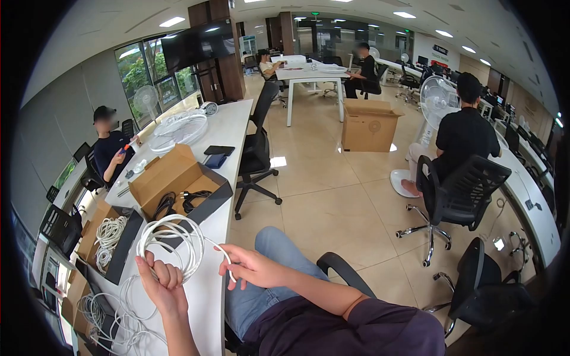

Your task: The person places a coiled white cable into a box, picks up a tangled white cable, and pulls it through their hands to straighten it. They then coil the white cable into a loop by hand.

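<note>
A coil of white cable (191,249) is gripped in my left hand (161,281), whose fingers wrap round the bottom of the loops. The coil stands raised above the white table. To its right, my right hand (252,267) pinches the loose end of the same cable between thumb and fingers, with a short tip hanging below. Behind the coil, an open cardboard box (211,178) holds black cables (193,199). Another box on the left contains bundled white cable (109,237). More loose white cable (127,317) lies in loops on the table beside my left forearm.
Further along the white table (234,127) lie a fan grille (178,132), a black phone (219,150) and a dark blue wallet-like item (215,161). A person (113,142) sits across the table. Office chairs (256,157), a large carton (369,127) and another seated person (467,124) are to the right.
</note>
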Motion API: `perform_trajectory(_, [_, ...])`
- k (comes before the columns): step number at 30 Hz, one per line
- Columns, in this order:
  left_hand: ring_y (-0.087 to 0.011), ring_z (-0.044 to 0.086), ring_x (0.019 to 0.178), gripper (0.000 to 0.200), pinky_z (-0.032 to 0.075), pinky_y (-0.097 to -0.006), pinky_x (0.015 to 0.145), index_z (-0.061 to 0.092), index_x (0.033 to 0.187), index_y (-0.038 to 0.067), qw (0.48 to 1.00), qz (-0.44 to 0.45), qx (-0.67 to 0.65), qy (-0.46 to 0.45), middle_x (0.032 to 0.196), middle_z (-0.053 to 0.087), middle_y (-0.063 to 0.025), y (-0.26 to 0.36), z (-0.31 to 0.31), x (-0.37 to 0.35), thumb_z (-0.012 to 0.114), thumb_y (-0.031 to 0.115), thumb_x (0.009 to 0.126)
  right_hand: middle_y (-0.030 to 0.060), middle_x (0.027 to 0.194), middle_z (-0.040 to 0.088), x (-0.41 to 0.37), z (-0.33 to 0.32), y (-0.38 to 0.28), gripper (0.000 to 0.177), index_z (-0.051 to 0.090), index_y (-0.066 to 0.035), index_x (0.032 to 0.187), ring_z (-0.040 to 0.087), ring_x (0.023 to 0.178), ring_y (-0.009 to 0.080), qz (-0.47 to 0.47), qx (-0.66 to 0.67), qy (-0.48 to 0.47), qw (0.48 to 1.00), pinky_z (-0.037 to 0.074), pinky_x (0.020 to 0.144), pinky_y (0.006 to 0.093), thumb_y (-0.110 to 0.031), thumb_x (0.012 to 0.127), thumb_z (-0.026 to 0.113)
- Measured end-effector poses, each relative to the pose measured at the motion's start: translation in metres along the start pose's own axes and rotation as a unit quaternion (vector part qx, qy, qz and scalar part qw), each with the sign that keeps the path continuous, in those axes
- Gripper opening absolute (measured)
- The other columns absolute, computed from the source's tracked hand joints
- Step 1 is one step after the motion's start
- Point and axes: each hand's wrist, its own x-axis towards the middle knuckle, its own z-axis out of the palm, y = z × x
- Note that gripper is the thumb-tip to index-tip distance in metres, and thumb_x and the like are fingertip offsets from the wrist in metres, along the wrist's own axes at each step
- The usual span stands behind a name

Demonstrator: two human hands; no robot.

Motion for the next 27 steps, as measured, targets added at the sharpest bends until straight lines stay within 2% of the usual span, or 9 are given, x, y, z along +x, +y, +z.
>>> perform_trajectory(6, [-0.0071,0.018,0.042,0.036,0.019,-0.0258,0.043,0.039,0.081,0.011,1.0,-0.004,0.017,-0.015,0.049,0.021,0.0051,-0.011,0.0,-0.007,0.035,0.039,0.103,0.0081,0.096,0.062,-0.001,0.012,-0.001,0.056,0.02,-0.003,0.146,0.064,0.074,0.0126,0.006,-0.049,0.017,0.999,0.051,0.062,0.0251,-0.005,0.095,0.045])
perform_trajectory(9, [-0.0076,0.02,0.041,0.037,0.02,-0.0261,0.043,0.04,0.08,0.011,0.998,0.015,0.056,-0.04,0.048,0.022,0.0044,-0.02,-0.006,-0.006,0.035,0.039,0.103,0.0086,0.102,0.062,0.004,0.012,0.014,0.059,0.019,-0.005,0.147,0.064,0.08,0.014,-0.084,-0.119,0.044,0.988,0.05,0.067,0.0237,-0.004,0.095,0.047])
perform_trajectory(10, [-0.0076,0.02,0.041,0.037,0.02,-0.0261,0.043,0.04,0.08,0.011,0.998,0.003,0.047,-0.032,0.048,0.022,0.0044,-0.019,-0.005,-0.006,0.036,0.039,0.102,0.0098,0.106,0.061,0.007,0.01,0.018,0.059,0.02,-0.003,0.147,0.063,0.089,0.0147,-0.096,-0.179,0.051,0.978,0.05,0.074,0.0255,-0.003,0.095,0.047])
perform_trajectory(13, [-0.0062,0.017,0.041,0.035,0.018,-0.0249,0.043,0.041,0.081,0.014,0.999,-0.012,0.035,-0.025,0.049,0.02,0.0066,-0.013,-0.001,-0.005,0.038,0.042,0.101,0.0134,0.108,0.062,0.008,0.015,0.012,0.052,0.027,0.003,0.142,0.063,0.094,0.0201,-0.145,-0.187,0.078,0.968,0.051,0.078,0.0294,-0.003,0.094,0.048])
perform_trajectory(14, [-0.0061,0.017,0.041,0.035,0.019,-0.0247,0.043,0.041,0.082,0.014,0.999,-0.014,0.031,-0.028,0.048,0.02,0.0066,-0.011,-0.002,-0.003,0.038,0.042,0.102,0.0135,0.111,0.061,0.007,0.016,0.007,0.048,0.031,0.003,0.14,0.061,0.096,0.0184,-0.132,-0.149,0.074,0.977,0.05,0.08,0.0283,-0.003,0.095,0.046])
perform_trajectory(17, [-0.0059,0.017,0.04,0.033,0.018,-0.0242,0.042,0.042,0.084,0.014,0.999,-0.03,0.019,-0.033,0.048,0.02,0.0069,-0.006,-0.005,0.0,0.037,0.042,0.102,0.0128,0.111,0.061,0.009,0.014,0.009,0.043,0.034,0.002,0.137,0.061,0.094,0.0162,-0.163,-0.115,0.062,0.978,0.049,0.081,0.0275,-0.002,0.095,0.044])
perform_trajectory(21, [-0.0056,0.017,0.039,0.033,0.017,-0.0235,0.041,0.043,0.085,0.015,0.994,-0.099,-0.023,-0.027,0.047,0.019,0.0073,-0.002,-0.008,0.005,0.036,0.042,0.102,0.0103,0.102,0.066,0.005,0.01,0.003,0.034,0.049,0.001,0.127,0.063,0.086,0.0139,-0.203,-0.14,0.05,0.968,0.05,0.079,0.0261,0.001,0.094,0.043])
perform_trajectory(24, [-0.0061,0.018,0.039,0.034,0.018,-0.0238,0.041,0.043,0.086,0.014,0.985,-0.16,-0.054,-0.029,0.048,0.02,0.0064,-0.004,-0.014,0.008,0.036,0.043,0.102,0.0118,0.098,0.068,0.004,0.003,-0.004,0.031,0.058,0.0,0.12,0.066,0.078,0.0159,-0.253,-0.206,0.026,0.945,0.051,0.072,0.0254,0.004,0.092,0.046])
perform_trajectory(27, [-0.0067,0.019,0.039,0.035,0.018,-0.0241,0.041,0.042,0.085,0.014,0.978,-0.19,-0.063,-0.058,0.048,0.021,0.006,-0.009,-0.017,0.007,0.036,0.044,0.102,0.0125,0.092,0.07,0.004,0.005,-0.012,0.028,0.065,-0.001,0.113,0.068,0.075,0.0171,-0.288,-0.226,0.054,0.929,0.051,0.066,0.0243,0.005,0.089,0.053])
